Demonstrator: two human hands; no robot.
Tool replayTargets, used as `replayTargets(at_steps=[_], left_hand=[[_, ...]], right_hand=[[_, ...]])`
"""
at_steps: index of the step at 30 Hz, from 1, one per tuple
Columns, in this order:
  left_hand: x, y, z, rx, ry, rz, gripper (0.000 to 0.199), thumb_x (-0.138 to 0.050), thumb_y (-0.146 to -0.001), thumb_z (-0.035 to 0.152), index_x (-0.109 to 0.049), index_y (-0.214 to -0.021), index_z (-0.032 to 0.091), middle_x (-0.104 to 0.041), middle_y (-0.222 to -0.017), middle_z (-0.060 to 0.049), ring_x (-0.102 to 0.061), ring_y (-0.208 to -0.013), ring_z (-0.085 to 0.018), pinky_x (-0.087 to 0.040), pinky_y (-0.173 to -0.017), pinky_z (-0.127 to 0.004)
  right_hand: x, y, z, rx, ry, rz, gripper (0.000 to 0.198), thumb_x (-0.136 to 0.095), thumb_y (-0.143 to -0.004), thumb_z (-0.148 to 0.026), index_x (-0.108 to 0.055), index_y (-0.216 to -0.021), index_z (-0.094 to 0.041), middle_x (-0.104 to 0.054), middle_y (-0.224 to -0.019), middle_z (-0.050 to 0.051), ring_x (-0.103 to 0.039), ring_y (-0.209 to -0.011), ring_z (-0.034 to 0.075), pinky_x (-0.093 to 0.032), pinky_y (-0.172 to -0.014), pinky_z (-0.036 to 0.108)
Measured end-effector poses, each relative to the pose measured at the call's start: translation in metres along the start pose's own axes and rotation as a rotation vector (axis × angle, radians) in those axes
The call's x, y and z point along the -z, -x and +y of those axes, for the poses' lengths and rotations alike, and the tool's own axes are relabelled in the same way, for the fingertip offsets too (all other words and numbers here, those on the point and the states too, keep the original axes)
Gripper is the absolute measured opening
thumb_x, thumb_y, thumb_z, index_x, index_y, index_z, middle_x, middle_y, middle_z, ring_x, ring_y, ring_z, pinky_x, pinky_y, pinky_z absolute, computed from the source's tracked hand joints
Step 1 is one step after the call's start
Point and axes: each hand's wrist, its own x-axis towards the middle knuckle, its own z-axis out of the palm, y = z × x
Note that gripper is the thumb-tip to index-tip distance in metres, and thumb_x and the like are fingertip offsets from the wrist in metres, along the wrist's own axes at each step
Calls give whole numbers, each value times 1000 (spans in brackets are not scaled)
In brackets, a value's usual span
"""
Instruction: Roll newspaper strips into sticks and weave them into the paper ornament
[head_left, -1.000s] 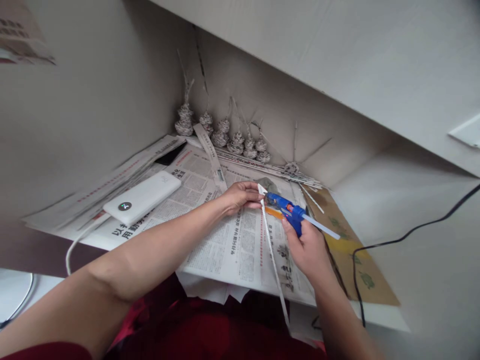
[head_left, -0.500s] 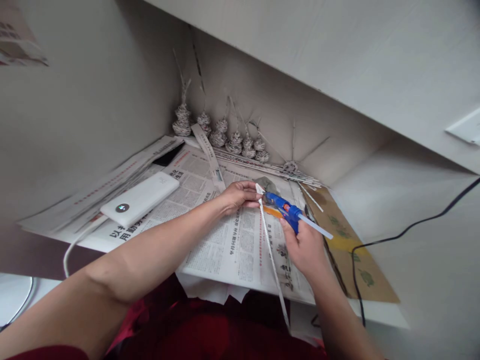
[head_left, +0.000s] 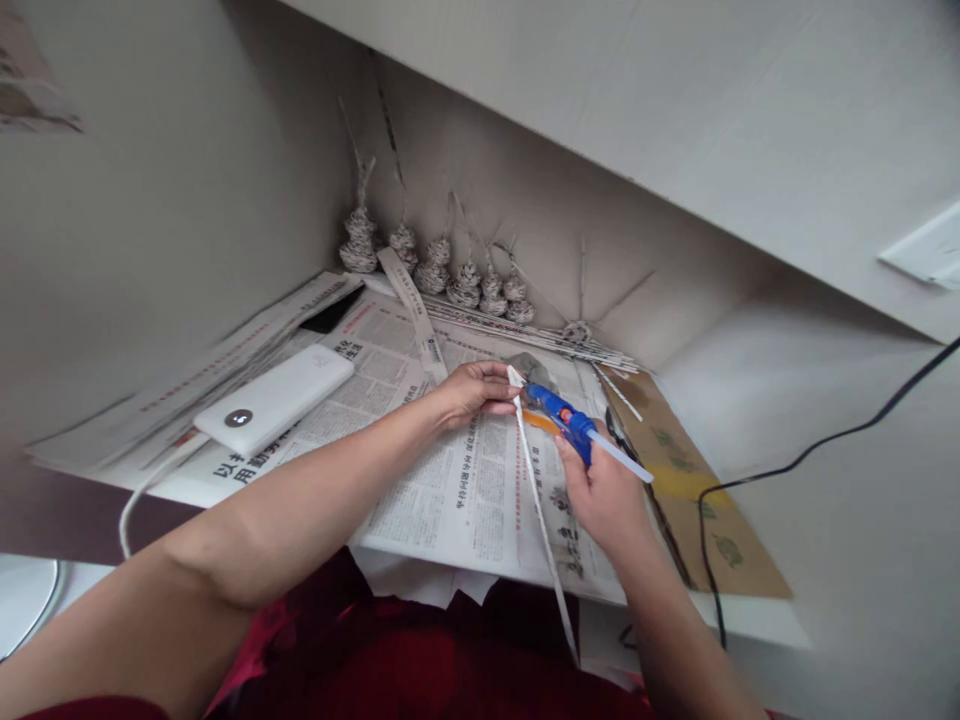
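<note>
Over the newspaper-covered table, my left hand (head_left: 480, 392) pinches the upper end of a thin white rolled-paper strip (head_left: 538, 500), which hangs down past the table's front edge. Wrapped around the handle of a blue glue gun (head_left: 559, 410) is my right hand (head_left: 609, 490). The gun's nozzle points left and meets or nearly meets the strip's top by my left fingertips; I cannot tell if they touch. A translucent glue stick (head_left: 624, 458) sticks out of the gun's back. An orange thing (head_left: 541, 423) shows just under the gun, partly hidden.
Several woven paper gourd shapes (head_left: 433, 268) stand along the back wall, behind a bundle of paper rods (head_left: 525, 330). A white power bank (head_left: 276, 398) with a cable lies left on the newspaper (head_left: 427, 500). Cardboard (head_left: 720, 520) and a black cord (head_left: 795, 467) are at right.
The camera view has shifted slightly. Both hands, the strip and the glue gun keep nearly the same positions, with the gun's back end turned slightly downward or leftward.
</note>
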Motion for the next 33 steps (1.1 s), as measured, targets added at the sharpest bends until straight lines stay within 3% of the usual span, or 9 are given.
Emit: replayTargets(at_steps=[8, 13, 17, 21, 25, 29, 33], left_hand=[[1, 0, 0, -6, 11, -43, 32, -76, -63, 7, -64, -92, 11, -70, -80, -7, -69, -73, -18, -55, -61, -23], [1, -1, 1, 20, 17, -48, 28, -77, -63, 8, -63, -87, 10, -70, -81, -9, -69, -75, -19, -55, -65, -24], [0, 0, 2, 35, 24, -72, 23, -76, -65, 8, -63, -84, 9, -70, -83, -10, -69, -77, -19, -55, -67, -24], [0, 2, 3, 49, 27, -102, 20, -74, -67, 8, -64, -84, 9, -70, -85, -11, -69, -79, -18, -55, -71, -24], [2, 2, 2, 52, 23, -144, 17, -74, -68, 9, -64, -83, 8, -70, -87, -12, -68, -82, -18, -55, -72, -24], [4, 1, 2, 60, 24, -169, 18, -73, -69, 9, -65, -84, 8, -70, -88, -12, -68, -84, -19, -55, -72, -23], [5, 2, 3, 58, 31, -180, 15, -71, -70, 8, -65, -84, 8, -70, -87, -12, -68, -83, -18, -55, -72, -22]], right_hand=[[3, 2, 27, -27, 132, 97, 28, -43, -89, -39, -54, -106, -20, -64, -82, 6, -60, -74, 22, -40, -63, 29], [14, 1, 81, -84, 316, 108, 36, -43, -88, -42, -53, -115, -19, -65, -88, 9, -61, -78, 24, -40, -65, 30], [28, 9, 131, -273, 537, 5, 39, -39, -89, -40, -52, -121, -21, -66, -85, 11, -58, -65, 23, -36, -56, 30], [37, 18, 173, -336, 664, -64, 47, -37, -89, -45, -51, -123, -16, -66, -87, 15, -59, -69, 26, -39, -59, 33], [28, 17, 200, -306, 702, -96, 47, -33, -91, -36, -49, -125, -7, -65, -92, 20, -60, -79, 29, -41, -70, 36], [9, 4, 219, -304, 618, -77, 46, -34, -91, -31, -47, -127, -7, -64, -96, 20, -60, -85, 28, -41, -75, 37], [3, -9, 221, -317, 587, -18, 45, -41, -87, -30, -49, -126, -7, -63, -100, 20, -58, -88, 29, -40, -78, 39]])
